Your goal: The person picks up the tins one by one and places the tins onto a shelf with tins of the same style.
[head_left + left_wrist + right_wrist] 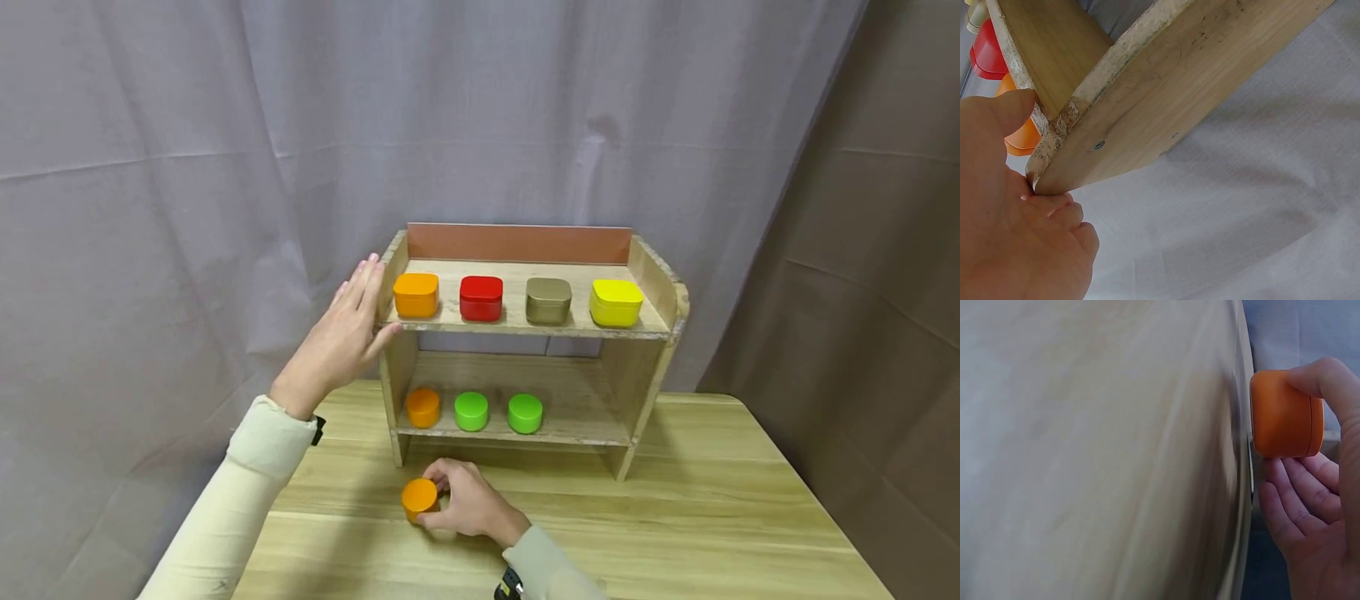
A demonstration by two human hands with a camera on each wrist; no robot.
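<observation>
My left hand (337, 342) grips the left side panel of a small two-tier wooden shelf (1129, 119), with the thumb on the front edge and the fingers along the outer face. On the table in front of the shelf, my right hand (470, 500) pinches a round orange lidded container (419, 497) between thumb and fingers. The lid seam of that orange container (1282, 415) shows in the right wrist view. On the lower tier, another round orange container (423, 408) stands left of two green ones, the middle (471, 412) and the right (525, 413).
Along the upper tier stand squarish lidded containers: orange (416, 295), red (481, 298), olive (548, 301) and yellow (616, 302). The shelf stands on a light wooden table (720, 500). A grey curtain (487, 108) hangs behind, and a darker one (862, 250) on the right.
</observation>
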